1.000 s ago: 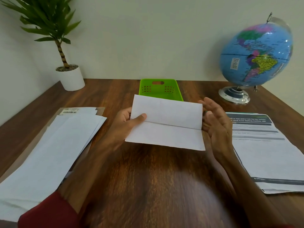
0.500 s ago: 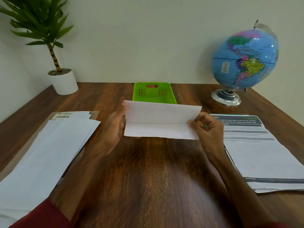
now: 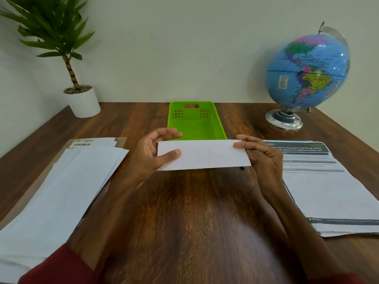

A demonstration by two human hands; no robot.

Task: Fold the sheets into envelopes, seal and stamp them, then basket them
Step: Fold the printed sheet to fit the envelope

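Folded sheet (image 3: 203, 155) up off the desk (image 3: 188, 212), held level just near of the green basket (image 3: 195, 121). Left hand (image 3: 150, 155) pinches its left end, thumb on top, fingers behind; right hand (image 3: 261, 158) pinches the right end, fingers clamped on the paper. Both ends gripped prob. to keep the folds flat & square. Envelopes stack (image 3: 61, 187) waits left, printed sheets (image 3: 328, 181) right.
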